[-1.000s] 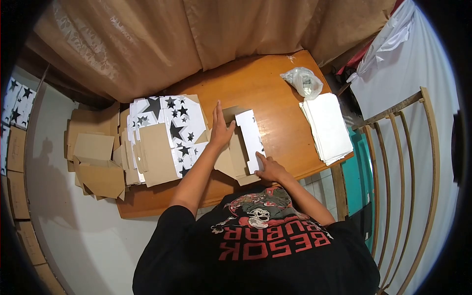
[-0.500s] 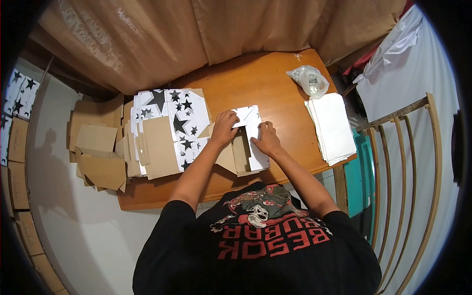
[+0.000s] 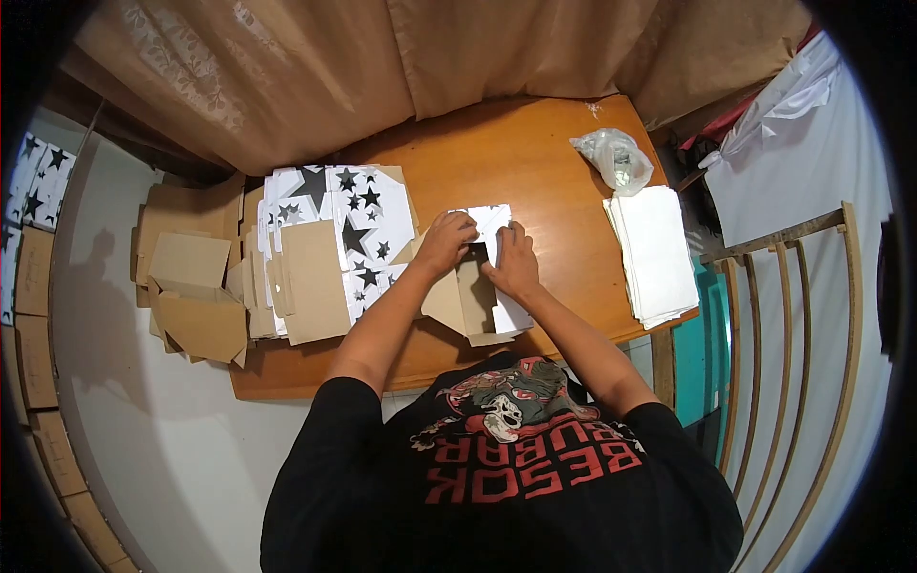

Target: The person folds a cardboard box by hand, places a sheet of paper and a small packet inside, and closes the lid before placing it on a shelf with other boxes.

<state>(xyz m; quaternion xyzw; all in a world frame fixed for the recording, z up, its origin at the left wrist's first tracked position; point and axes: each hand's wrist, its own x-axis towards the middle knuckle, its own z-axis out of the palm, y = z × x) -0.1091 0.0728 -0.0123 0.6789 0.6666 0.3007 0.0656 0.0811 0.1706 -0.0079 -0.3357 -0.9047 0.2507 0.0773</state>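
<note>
A partly folded cardboard box, brown inside with white outer flaps, lies at the table's front edge. My left hand is closed on its upper left part, at the white flap with dark star marks. On the right side my right hand is closed on the white side panel, fingertips near the flap's corner. The box interior shows open between and below my hands. Just left of the box lies a stack of flat star-printed card.
Folded brown cardboard hangs over the table's left end. White sheets and a clear plastic bag lie on the right of the wooden table. A wooden rack stands at right; boxes line the far left.
My right hand has moved slightly left, nearer my left hand, and the white right-hand panel looks more upright. The view has shifted a little.
</note>
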